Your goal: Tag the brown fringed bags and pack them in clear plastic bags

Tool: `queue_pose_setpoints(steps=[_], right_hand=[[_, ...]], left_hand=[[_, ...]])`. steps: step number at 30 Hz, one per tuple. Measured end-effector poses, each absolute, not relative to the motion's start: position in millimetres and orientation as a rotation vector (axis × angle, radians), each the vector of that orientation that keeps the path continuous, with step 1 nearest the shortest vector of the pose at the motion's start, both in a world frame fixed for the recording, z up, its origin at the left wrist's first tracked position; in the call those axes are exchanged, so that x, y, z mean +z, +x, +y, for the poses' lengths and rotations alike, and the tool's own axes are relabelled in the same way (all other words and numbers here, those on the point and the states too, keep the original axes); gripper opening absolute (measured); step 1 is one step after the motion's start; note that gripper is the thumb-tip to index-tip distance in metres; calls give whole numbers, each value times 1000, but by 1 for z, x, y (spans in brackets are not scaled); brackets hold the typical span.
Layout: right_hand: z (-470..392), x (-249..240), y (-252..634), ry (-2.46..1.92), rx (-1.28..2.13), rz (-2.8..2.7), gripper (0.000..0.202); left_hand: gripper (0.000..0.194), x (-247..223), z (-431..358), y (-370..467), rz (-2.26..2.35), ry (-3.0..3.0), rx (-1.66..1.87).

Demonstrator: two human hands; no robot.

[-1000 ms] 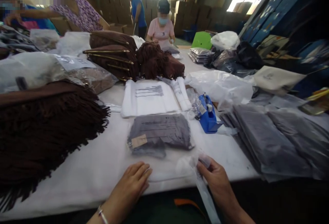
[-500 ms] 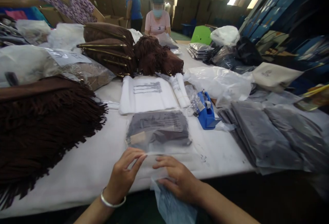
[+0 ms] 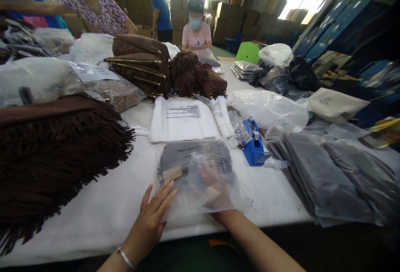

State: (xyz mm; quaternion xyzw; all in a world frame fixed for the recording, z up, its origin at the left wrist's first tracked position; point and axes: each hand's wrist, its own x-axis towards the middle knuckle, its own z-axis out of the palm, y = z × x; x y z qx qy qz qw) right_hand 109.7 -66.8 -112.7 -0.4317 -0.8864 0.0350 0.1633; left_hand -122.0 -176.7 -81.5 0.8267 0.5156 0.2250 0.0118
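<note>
A clear plastic bag [image 3: 193, 153] with a dark flat item and a small tan tag inside lies in front of me on the white-covered table. My right hand [image 3: 215, 182] is inside the bag's near end, seen through the plastic with its fingers spread over the dark item. Flat at the bag's near left edge rests my left hand [image 3: 154, 213], fingers apart, a silver bangle on its wrist. Just beyond the bag is a stack of white printed bags [image 3: 184, 122], with a rolled white bundle [image 3: 221, 116] beside it.
Brown fringed material [image 3: 59, 159] covers the left side. A blue tape dispenser [image 3: 253, 145] stands right of the bag, near packed grey bags [image 3: 331, 176]. Brown fringed bags [image 3: 140, 63] lie further back. Several people are beyond the table.
My right hand has gone from the bag's near edge into it, and the bluish plastic beneath that hand is out of sight. My left hand has opened out of its pinch.
</note>
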Motion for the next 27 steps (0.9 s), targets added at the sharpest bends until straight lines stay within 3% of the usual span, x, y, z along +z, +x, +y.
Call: queue_pose_setpoints(steps=[4, 12, 17, 21, 24, 27], right_hand=[[-62, -131, 106, -1143, 133, -2585, 53], [-105, -130, 156, -1051, 313, -2652, 60], [-168, -94, 204, -1060, 715, -2698, 48], [-153, -57, 191, -716, 943, -2663, 35], [-114, -52, 191, -785, 910, -2694, 48], [-88, -61, 214, -891, 921, -2741, 65]], left_hand=[[70, -100, -183, -146, 1496, 2810, 467], [75, -93, -182, -172, 1388, 2759, 207], [78, -87, -180, -175, 1269, 2608, 211], [70, -75, -173, -178, 1161, 2551, 215], [59, -63, -167, -180, 1150, 2520, 203], [62, -55, -162, -182, 1168, 2465, 134]])
